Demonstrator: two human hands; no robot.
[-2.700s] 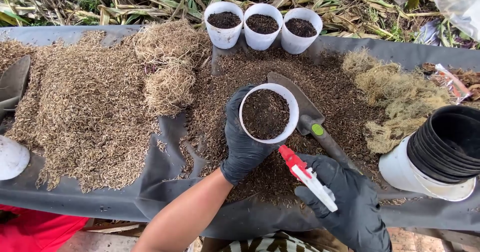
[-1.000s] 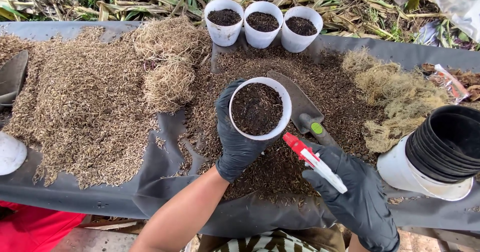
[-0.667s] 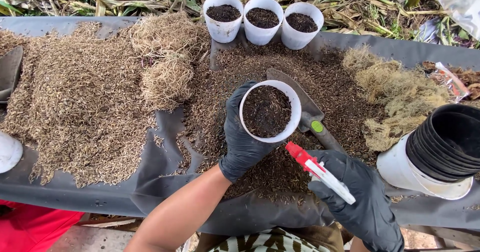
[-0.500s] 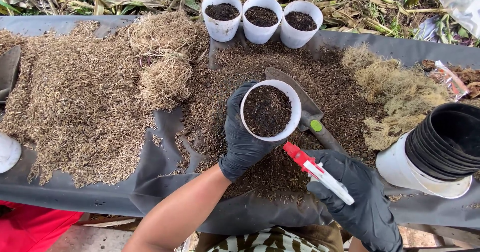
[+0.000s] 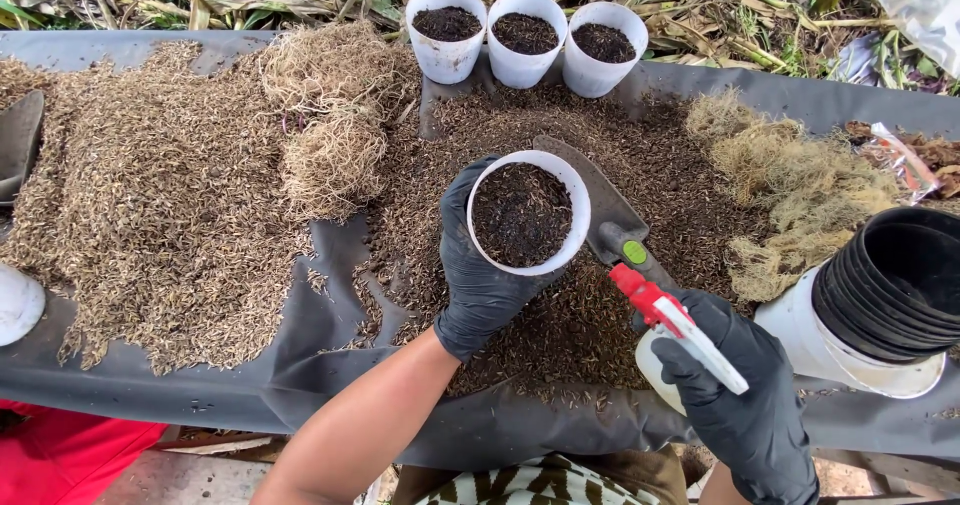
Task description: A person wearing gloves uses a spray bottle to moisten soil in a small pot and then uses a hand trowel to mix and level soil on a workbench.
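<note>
Pale husk pile [image 5: 150, 215] spread on the left of the black sheet [image 5: 330, 265], then fibre clumps [image 5: 335, 160]. Centre — left hand [image 5: 480, 275], black glove, fingers wrapped around a white cup [image 5: 528, 215] full of dark soil, held above the dark mix [image 5: 560, 315]. Trowel [image 5: 610, 220] lies just beside it. Three filled cups [image 5: 525, 35] at the back. Right hand [image 5: 745, 405] clamped on a red-and-white spray bottle [image 5: 675, 330] — nozzle toward the cup. Stacked black pots [image 5: 895, 285] far right.
</note>
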